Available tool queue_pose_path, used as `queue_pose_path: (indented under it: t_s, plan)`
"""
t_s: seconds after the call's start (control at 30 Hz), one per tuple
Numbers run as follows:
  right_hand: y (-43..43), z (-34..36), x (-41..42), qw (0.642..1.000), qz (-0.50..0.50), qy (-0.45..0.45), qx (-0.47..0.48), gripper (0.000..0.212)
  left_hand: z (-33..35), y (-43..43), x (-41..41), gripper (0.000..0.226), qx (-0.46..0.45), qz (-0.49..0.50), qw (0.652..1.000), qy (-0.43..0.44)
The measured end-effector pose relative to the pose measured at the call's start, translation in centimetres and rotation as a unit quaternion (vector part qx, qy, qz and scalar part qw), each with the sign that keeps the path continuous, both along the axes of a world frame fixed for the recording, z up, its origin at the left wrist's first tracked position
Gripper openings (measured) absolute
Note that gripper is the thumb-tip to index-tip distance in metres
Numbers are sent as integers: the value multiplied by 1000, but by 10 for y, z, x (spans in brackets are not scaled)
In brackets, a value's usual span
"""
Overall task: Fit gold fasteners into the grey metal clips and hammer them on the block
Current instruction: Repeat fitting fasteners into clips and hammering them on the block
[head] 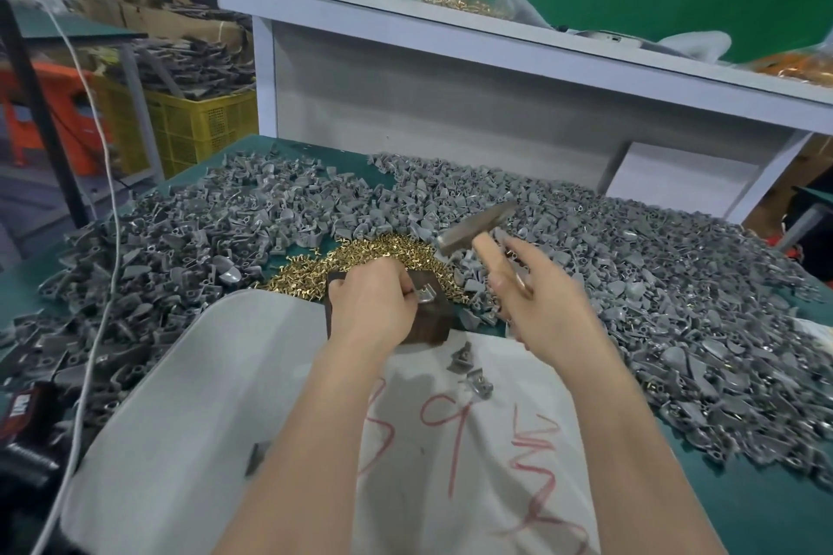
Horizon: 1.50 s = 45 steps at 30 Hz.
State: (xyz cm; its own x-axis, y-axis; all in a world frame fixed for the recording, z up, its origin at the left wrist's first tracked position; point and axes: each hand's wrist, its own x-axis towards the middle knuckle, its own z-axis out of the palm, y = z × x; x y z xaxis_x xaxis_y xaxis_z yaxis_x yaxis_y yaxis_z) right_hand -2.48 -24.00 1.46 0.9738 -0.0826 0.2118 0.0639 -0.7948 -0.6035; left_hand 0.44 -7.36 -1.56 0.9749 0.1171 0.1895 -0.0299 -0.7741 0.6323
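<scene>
Left hand (372, 302): fingers curled, pinching a grey clip (423, 295) down on top of the block.
Right hand (536, 297): wrapped loosely round the wooden handle of a hammer (473, 225); the blurred head is raised above and behind the block.
Block (432, 322): dark, at the far edge of the white cloth (216, 397).
Gold fasteners (356, 259): heap just behind the block, touching it.
Grey clips (631, 266): heaps crowd the table left, behind and right.
Open room: the cloth between the forearms, with two loose clips (471, 370) near the block.
Edges: bare green table (766, 505) at near right; a white cable (106, 284) crosses the left side.
</scene>
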Motion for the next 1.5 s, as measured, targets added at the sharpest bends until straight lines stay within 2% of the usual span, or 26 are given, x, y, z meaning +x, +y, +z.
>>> queue_pose_path:
  t_s: [0.1, 0.13, 0.17, 0.27, 0.33, 0.43, 0.47, 0.57, 0.6, 0.63, 0.73, 0.77, 0.87, 0.93, 1.03, 1.07, 1.17, 1.2, 1.27, 1.37, 1.43, 1.5]
  plan:
    - [4, 9, -11, 987, -3, -149, -66, 43, -1, 1, 1, 9, 5, 4, 1000, -1]
    - [6, 11, -14, 983, -1, -168, -74, 42, -1, 0, 0, 9, 0, 5, 1000, -2]
    - [8, 12, -16, 984, 7, -152, -93, 43, -1, 0, 0, 9, -2, 7, 1000, -2]
    - [12, 7, -19, 984, 38, -25, -174, 43, 1, 1, -1, 13, 15, 4, 1000, 1]
    - [13, 7, -18, 984, 10, -48, -169, 43, 2, 0, -1, 12, 9, 2, 1000, -1]
    - [14, 12, -20, 982, -20, -174, -67, 45, 2, 0, -1, 15, 0, 0, 1000, 4]
    - [14, 13, -20, 983, -7, -170, -69, 46, 2, 0, -1, 16, 2, 2, 1000, 5]
    - [15, 6, -23, 983, 33, -35, -176, 44, 2, 0, -1, 12, 19, 7, 1000, -1]
    - [15, 6, -22, 980, 19, -37, -196, 43, 2, 0, -1, 12, 20, 8, 1000, -4]
    - [16, 6, -21, 979, 0, -64, -194, 43, 1, 0, 0, 11, 20, 7, 1000, -3]
    - [18, 9, -21, 976, -12, -205, -70, 43, 0, 1, 3, 16, 28, 8, 1000, 2]
    - [18, 10, -20, 977, 4, -202, -72, 45, 0, 0, 3, 17, 31, 11, 999, 2]
    - [16, 1, -20, 983, 37, -34, -179, 46, -1, 0, 2, 15, 29, 17, 999, -12]
    - [16, 2, -17, 980, 10, -47, -191, 44, -2, 0, 2, 13, 24, 20, 999, -15]
    - [17, 3, -18, 979, 11, -185, -83, 44, -3, 0, 5, 12, 17, 24, 1000, -8]
    - [17, 3, -18, 980, 26, -183, -79, 43, -3, 0, 5, 12, 17, 26, 1000, -6]
    - [12, -2, -15, 988, 48, -29, -146, 44, -2, -1, 3, 11, 21, 27, 999, -4]
    - [9, -2, -13, 987, 42, -11, -153, 44, -1, 0, 4, 12, 20, 28, 999, -6]
    - [7, -4, -11, 989, 39, -25, -140, 43, -3, 0, 3, 12, 17, 28, 999, -4]
    - [3, -11, 0, 997, 19, -65, -46, 41, -4, 1, 4, 9, 17, 31, 999, -11]
    - [-2, -17, 11, 999, -13, -31, -28, 39, -3, 1, 3, 9, 12, 31, 999, -13]
    - [-5, -24, 17, 998, -18, 44, -51, 39, -2, 0, 3, 11, 11, 32, 999, -8]
